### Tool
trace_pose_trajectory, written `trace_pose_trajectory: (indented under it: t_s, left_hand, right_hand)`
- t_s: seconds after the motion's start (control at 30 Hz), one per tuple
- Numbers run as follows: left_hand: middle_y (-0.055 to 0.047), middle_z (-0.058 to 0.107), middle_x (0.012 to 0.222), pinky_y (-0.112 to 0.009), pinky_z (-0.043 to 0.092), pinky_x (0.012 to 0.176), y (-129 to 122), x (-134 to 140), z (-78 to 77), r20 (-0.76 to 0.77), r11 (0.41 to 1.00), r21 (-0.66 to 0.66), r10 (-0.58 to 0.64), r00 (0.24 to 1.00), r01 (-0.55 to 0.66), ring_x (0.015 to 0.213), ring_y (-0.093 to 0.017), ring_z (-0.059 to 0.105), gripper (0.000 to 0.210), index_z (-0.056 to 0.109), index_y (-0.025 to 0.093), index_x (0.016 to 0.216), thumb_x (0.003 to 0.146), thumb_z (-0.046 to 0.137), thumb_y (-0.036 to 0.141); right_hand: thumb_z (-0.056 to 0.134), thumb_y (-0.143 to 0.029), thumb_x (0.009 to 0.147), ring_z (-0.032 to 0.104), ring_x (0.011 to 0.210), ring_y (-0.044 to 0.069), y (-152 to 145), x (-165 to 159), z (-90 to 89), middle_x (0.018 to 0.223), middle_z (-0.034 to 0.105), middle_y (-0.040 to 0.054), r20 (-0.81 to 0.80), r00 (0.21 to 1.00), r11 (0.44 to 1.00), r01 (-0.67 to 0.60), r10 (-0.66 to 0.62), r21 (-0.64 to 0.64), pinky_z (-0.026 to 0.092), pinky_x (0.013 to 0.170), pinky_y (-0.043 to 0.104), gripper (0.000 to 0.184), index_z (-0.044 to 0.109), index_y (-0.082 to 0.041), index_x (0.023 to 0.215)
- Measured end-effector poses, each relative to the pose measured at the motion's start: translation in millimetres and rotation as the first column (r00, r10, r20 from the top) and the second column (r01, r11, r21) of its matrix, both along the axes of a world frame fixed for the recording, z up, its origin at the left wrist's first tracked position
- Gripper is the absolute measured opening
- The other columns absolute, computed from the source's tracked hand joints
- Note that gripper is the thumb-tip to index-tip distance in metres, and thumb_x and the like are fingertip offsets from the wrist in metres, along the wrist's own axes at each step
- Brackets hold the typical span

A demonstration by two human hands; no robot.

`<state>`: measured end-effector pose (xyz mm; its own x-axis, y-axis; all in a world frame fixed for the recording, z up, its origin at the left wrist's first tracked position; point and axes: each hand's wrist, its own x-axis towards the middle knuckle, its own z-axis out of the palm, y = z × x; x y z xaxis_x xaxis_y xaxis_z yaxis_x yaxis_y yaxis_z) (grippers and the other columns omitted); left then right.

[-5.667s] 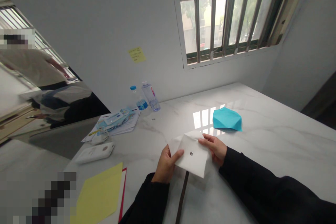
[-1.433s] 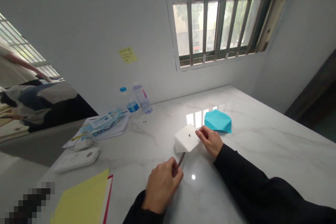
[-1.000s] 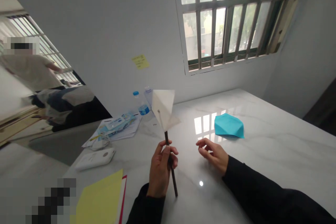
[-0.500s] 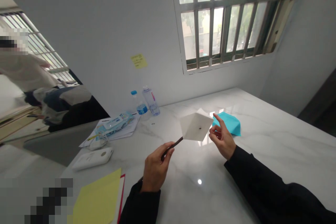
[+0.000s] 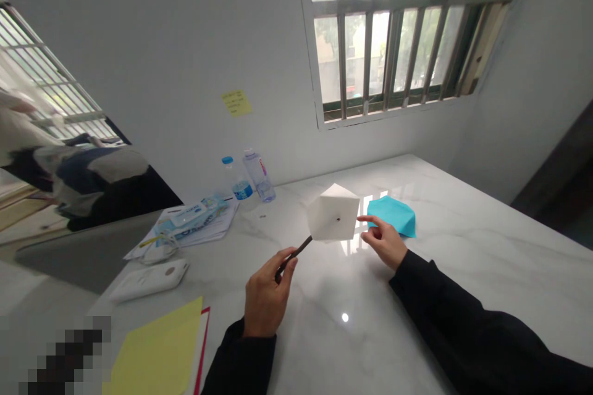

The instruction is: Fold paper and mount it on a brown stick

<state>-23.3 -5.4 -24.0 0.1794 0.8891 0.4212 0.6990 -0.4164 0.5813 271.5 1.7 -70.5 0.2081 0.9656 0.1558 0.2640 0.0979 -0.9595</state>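
Observation:
My left hand (image 5: 269, 290) is closed around a thin dark stick (image 5: 296, 253), pinched between thumb and fingers. At the stick's upper end sits a white paper pinwheel (image 5: 324, 216) with a small dark dot near its middle, held above the table. Just right of it is my right hand (image 5: 384, 241), holding nothing. Its index finger points at the paper's right edge, and the other fingers are loosely bent. Whether the fingertip touches the paper I cannot tell. Behind that hand lies a folded turquoise sheet (image 5: 393, 215).
The marble-patterned table (image 5: 463, 271) meets a wall with a barred window. At left are two plastic bottles (image 5: 259, 176), a wipes pack (image 5: 197, 216) on papers, a white device (image 5: 151, 281) and yellow paper (image 5: 157, 345). A person (image 5: 88, 166) is at far left.
The pinwheel's paper has turned, its outline now differently angled. My right index finger has come down from pointing up to pointing left at the paper. The view has shifted slightly.

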Motion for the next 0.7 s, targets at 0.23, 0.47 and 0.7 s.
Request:
trace_pose_trajectory:
  t_s: [0.23,0.47,0.7]
  left_hand:
    - [0.004,0.078,0.091,-0.024,0.049,0.067,-3,2,1.1,0.001,0.999,-0.029,0.018,1.0,-0.018,0.06,-0.013,0.061,0.027,0.073,0.029,0.112,0.097,0.057,0.045]
    - [0.003,0.074,0.09,-0.024,0.047,0.065,-3,3,-0.2,-0.005,0.999,0.043,0.018,1.0,-0.018,0.057,-0.012,0.056,0.023,0.072,0.027,0.113,0.097,0.058,0.034]
    - [0.0,0.069,0.095,-0.028,0.046,0.074,-4,3,-5.7,-0.216,0.986,0.125,-0.084,0.973,0.113,0.075,-0.016,0.062,0.034,0.069,0.031,0.128,0.101,0.051,0.022]
  right_hand:
    - [0.07,-0.036,0.079,0.028,0.048,0.008,-16,-26,-2.4,0.054,0.037,-0.0085,-0.181,0.837,0.841,-0.535,0.516,-0.079,0.021,0.049,0.025,0.038,0.075,-0.015,0.111]
    - [0.067,-0.042,0.081,0.025,0.045,0.009,-4,-9,-12.5,0.052,0.03,-0.0118,-0.164,0.97,0.977,-0.196,0.182,-0.079,0.02,0.045,0.024,0.06,0.063,-0.012,0.133]
    - [0.065,-0.036,0.083,0.04,0.051,0.009,-5,4,-3.7,0.076,0.052,-0.0046,-0.094,0.989,0.984,0.124,-0.112,0.128,0.038,0.048,0.022,0.079,0.039,-0.023,0.156]
